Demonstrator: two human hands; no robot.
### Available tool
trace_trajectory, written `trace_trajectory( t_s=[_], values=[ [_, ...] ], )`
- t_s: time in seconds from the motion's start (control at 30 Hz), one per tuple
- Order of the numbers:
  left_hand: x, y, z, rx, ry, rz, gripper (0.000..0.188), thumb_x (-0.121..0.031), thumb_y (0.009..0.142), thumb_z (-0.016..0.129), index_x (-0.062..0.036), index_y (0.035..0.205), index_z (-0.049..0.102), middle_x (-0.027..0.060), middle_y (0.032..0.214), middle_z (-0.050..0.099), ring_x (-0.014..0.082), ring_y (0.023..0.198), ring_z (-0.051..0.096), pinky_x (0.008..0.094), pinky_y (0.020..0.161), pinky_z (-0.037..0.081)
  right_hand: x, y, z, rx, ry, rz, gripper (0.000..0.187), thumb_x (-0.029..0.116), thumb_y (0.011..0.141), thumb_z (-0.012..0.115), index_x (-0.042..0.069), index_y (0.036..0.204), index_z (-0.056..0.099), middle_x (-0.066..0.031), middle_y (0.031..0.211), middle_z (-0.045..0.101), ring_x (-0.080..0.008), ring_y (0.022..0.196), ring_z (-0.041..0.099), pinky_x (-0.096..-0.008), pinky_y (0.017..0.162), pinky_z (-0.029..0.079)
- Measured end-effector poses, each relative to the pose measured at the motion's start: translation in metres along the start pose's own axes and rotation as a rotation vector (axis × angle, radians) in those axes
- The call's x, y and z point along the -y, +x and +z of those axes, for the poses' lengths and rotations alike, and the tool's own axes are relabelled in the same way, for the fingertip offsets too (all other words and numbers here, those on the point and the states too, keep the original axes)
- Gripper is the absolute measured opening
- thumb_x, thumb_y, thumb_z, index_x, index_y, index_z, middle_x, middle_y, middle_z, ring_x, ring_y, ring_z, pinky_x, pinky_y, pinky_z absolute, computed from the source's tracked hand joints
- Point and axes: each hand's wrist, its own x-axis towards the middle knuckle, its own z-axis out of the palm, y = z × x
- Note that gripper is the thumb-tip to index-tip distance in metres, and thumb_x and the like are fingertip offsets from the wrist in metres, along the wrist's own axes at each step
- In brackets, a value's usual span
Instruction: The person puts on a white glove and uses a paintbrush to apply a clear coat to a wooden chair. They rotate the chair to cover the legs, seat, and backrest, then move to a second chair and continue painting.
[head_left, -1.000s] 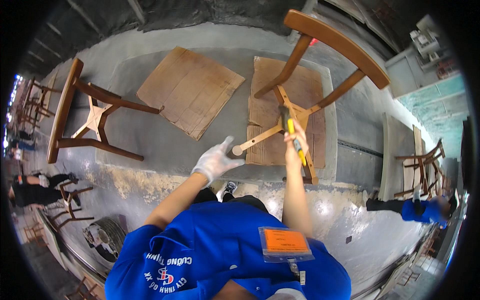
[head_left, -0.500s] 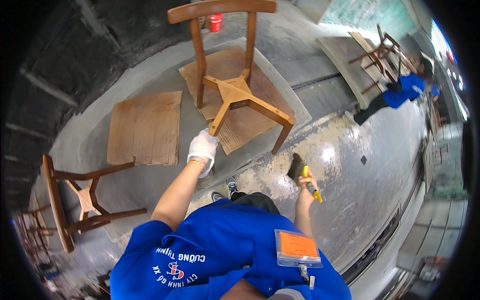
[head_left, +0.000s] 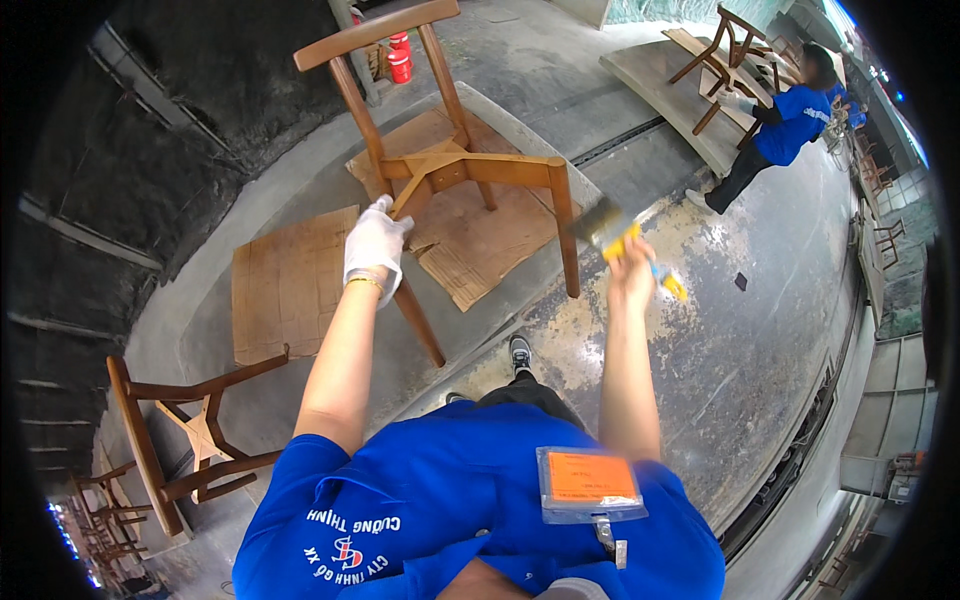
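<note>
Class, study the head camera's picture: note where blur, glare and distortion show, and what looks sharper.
In the head view, the brush is blurred, while the nearby chair looks sharper; in the head view, the floor shows pale glare right of the brush; toward its margins, the head view bends straight lines, with black corners.

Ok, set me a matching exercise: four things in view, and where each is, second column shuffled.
1. brush
2. left hand
3. red buckets
4. orange badge

A. on the floor beyond the nearest chair
B. on the front of the blue shirt
C. in the right hand
D. at a corner of that chair's frame

Pairs: 1-C, 2-D, 3-A, 4-B
</note>
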Motion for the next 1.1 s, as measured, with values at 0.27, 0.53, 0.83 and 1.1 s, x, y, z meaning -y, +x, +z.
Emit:
trace_trajectory(
  t_s=[0.27, 0.53, 0.83, 1.1],
  values=[
    [-0.022, 0.026, -0.004, -0.057, -0.092, -0.002, 0.064, -0.049, 0.099, 0.069, -0.0049, 0.145, 0.063, 0.0142, 0.146, 0.066, 0.0301, 0.135, 0.063, 0.0365, 0.113, 0.048, -0.095, 0.086, 0.015, 0.129, 0.201, 0.203, 0.027, -0.005, 0.094, 0.073, 0.014, 0.107, 0.059, -0.0083, 0.117, 0.068, -0.0293, 0.118, 0.066, -0.0479, 0.098, 0.055],
    [-0.01, 0.077, -0.007, 0.078, -0.115, -0.005, 0.058, -0.05, 0.106, 0.058, -0.0069, 0.144, 0.066, 0.0103, 0.147, 0.067, 0.0264, 0.139, 0.06, 0.0329, 0.115, 0.042, -0.104, 0.095, -0.029, -0.528, -0.754, 0.098, 0.023, 0.02, 0.086, 0.078, 0.003, 0.101, 0.072, -0.0133, 0.095, 0.075, -0.027, 0.085, 0.073, -0.0421, 0.074, 0.06],
    [0.003, 0.132, -0.006, 0.169, -0.245, -0.038, 0.059, -0.047, 0.108, 0.054, -0.004, 0.147, 0.062, 0.0103, 0.152, 0.063, 0.0232, 0.143, 0.056, 0.0296, 0.119, 0.037, -0.073, 0.114, 0.044, 0.322, -0.124, 0.227, 0.015, 0.006, 0.104, 0.064, 0.02, 0.099, 0.059, -0.0061, 0.11, 0.068, -0.0207, 0.102, 0.069, -0.0474, 0.093, 0.055],
    [-0.013, 0.153, -0.02, 0.23, -0.116, -0.038, 0.057, -0.046, 0.11, 0.049, -0.0075, 0.151, 0.059, 0.012, 0.159, 0.055, 0.0245, 0.15, 0.048, 0.0318, 0.123, 0.032, -0.109, 0.119, -0.006, -0.445, -0.235, 0.224, 0.016, 0.0, 0.086, 0.075, 0.01, 0.094, 0.065, -0.0039, 0.091, 0.067, -0.0196, 0.078, 0.066, -0.04, 0.068, 0.057]
  ],
)
